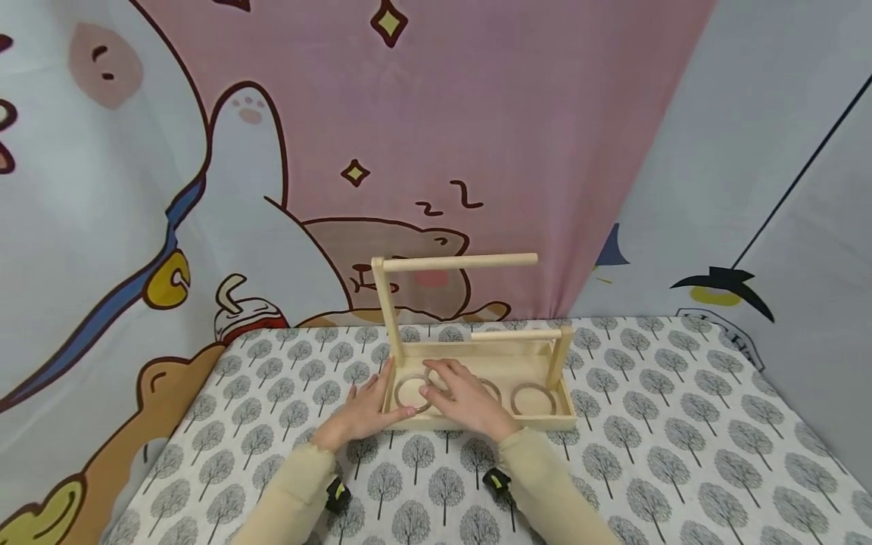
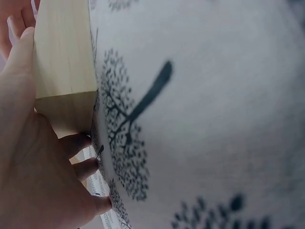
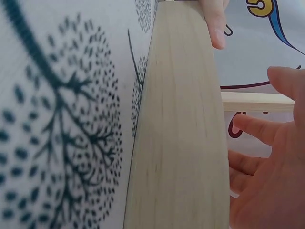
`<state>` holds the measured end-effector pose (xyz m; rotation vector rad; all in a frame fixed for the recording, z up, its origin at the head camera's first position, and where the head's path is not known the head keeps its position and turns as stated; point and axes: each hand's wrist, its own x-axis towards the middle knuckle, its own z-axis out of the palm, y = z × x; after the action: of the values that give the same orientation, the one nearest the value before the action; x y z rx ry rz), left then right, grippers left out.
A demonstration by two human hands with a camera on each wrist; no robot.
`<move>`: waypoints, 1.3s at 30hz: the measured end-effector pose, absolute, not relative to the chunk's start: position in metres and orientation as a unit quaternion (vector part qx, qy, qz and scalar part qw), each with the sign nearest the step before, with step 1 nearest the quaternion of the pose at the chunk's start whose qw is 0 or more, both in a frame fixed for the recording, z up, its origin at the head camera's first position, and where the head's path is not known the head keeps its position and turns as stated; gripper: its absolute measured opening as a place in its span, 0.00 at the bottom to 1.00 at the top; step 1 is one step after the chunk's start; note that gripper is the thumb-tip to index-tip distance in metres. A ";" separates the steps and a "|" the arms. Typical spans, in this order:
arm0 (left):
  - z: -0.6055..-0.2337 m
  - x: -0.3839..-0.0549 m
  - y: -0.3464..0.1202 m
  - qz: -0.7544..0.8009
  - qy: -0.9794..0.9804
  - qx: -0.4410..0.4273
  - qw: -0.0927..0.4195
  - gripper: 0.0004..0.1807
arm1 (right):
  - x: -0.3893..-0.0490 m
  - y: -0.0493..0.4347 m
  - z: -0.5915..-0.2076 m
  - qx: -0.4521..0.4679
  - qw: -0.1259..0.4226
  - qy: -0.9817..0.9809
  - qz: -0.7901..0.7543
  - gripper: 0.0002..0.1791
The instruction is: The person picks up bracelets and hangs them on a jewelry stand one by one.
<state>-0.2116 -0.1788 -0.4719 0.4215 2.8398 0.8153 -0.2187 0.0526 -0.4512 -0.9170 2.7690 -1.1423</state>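
A pale wooden stand (image 1: 477, 424) has a shallow tray base and two posts, each with a horizontal rod. My left hand (image 1: 364, 409) grips its left front corner, thumb over the front wall and fingers round the left end. Inside the tray lie several brownish rings, including the left ring (image 1: 398, 401) and the right ring (image 1: 534, 413). My right hand (image 1: 470, 397) reaches over the front wall with thumb and fingers spread, at another ring (image 1: 447, 393) that overlaps the left one. In the right wrist view the front wall (image 3: 178, 119) hides some fingertips.
The tall left post (image 1: 387, 310) carries a long rod (image 1: 463, 262) pointing right. From the shorter right post (image 1: 560, 359) a lower rod (image 1: 514, 334) points left. A tree-print cloth (image 1: 647, 454) covers the table, and a cartoon curtain (image 1: 531, 151) hangs behind it.
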 end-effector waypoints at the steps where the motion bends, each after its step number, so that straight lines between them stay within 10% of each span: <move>1: -0.472 -0.211 -0.179 0.274 0.948 0.140 0.080 0.55 | -0.220 0.051 -0.452 -0.294 0.005 0.885 -0.362 0.33; 39: -0.475 -0.213 -0.183 0.284 0.944 0.140 0.088 0.57 | -0.251 0.044 -0.465 -0.222 0.019 0.876 -0.427 0.39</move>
<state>-0.2131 -0.1825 -0.4754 0.4171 2.8111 0.8456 -0.2513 0.0437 -0.4647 -0.6904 2.7192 -1.3257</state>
